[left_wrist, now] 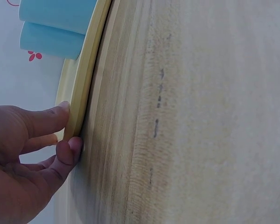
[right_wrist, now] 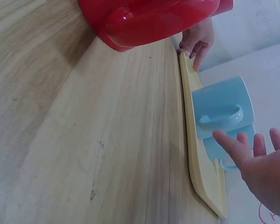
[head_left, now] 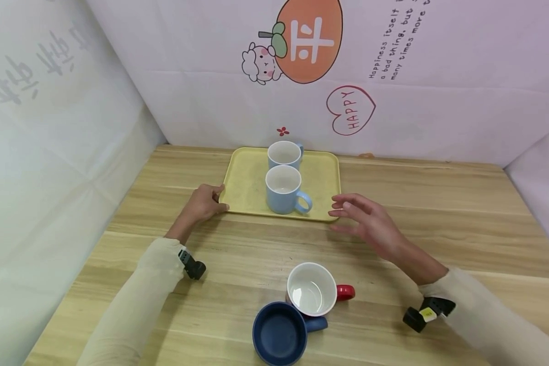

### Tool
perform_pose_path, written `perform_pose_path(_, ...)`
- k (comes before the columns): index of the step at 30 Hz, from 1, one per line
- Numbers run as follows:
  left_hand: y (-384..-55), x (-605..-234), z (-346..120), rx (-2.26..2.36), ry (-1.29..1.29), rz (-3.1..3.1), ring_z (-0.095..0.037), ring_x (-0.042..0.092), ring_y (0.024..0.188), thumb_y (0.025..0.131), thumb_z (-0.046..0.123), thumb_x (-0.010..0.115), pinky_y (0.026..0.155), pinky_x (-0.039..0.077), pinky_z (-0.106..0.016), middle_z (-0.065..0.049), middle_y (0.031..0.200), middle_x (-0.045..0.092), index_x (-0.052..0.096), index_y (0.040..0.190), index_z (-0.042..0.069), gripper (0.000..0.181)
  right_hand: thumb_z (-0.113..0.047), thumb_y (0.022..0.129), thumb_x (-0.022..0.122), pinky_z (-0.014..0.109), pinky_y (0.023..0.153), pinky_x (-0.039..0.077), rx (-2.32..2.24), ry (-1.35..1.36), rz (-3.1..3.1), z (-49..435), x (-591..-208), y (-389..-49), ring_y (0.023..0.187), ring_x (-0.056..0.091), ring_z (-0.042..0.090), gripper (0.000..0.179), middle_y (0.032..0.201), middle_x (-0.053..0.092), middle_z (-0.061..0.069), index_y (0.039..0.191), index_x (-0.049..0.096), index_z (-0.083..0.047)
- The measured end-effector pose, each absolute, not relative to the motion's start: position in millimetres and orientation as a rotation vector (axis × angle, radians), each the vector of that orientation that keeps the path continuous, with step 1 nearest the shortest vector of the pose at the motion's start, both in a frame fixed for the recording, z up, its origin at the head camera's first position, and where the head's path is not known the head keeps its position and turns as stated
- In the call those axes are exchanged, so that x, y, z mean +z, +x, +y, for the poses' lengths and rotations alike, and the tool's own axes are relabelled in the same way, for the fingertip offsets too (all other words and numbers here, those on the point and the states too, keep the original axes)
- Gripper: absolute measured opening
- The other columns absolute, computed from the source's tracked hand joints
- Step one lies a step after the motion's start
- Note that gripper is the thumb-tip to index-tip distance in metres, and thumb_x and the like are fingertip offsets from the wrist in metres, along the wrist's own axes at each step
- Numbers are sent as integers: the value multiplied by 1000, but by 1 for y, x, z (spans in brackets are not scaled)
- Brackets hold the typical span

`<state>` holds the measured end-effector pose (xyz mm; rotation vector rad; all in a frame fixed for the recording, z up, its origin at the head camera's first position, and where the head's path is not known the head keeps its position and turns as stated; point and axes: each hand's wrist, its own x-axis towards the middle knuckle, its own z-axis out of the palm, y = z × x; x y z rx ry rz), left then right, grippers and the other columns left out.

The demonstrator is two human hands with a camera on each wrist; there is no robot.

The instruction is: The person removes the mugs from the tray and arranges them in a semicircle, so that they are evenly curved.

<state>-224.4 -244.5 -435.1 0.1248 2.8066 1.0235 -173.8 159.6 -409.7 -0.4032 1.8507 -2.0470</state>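
Observation:
A yellow tray [head_left: 242, 188] lies on the wooden table against the back wall. Two light blue mugs stand on it, a front mug [head_left: 281, 195] with its handle to the right and a rear mug [head_left: 284, 152] partly hidden behind it. My left hand [head_left: 202, 204] pinches the tray's front left corner; in the left wrist view its thumb and fingers [left_wrist: 65, 156] meet around the rim. Beside the front right corner my right hand [head_left: 368, 223] hovers with fingers spread, holding nothing. Whether its fingertips touch the rim cannot be told.
Nearer to me on the table [head_left: 210, 315] stand a white mug with a red handle [head_left: 312, 290] and a dark blue mug [head_left: 280, 333], close together. A printed white cloth [head_left: 201, 101] hangs behind the tray, with another white sheet [head_left: 50, 152] along the left.

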Motion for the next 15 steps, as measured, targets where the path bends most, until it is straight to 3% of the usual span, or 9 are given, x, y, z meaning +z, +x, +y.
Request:
perform_pose_path(8, -224, -434, -243, 1026, 131, 2806, -14, 41, 59, 86, 4, 78, 58, 36, -29, -7, 71, 57, 45, 140, -11, 65, -26, 107, 50, 48, 92, 50, -2064, -323, 1885, 152, -409, -178, 128, 46, 38, 51, 134, 46, 16, 141, 40, 11)
perform_pose_path(15, -224, -433, -243, 1035, 122, 2804, -14, 42, 60, 86, 4, 77, 58, 37, -29, -8, 73, 59, 46, 140, -10, 64, -24, 106, 53, 50, 91, 50, -2133, -264, 1869, 147, -409, -182, 124, 48, 34, 40, 134, 46, 15, 135, 49, 3)
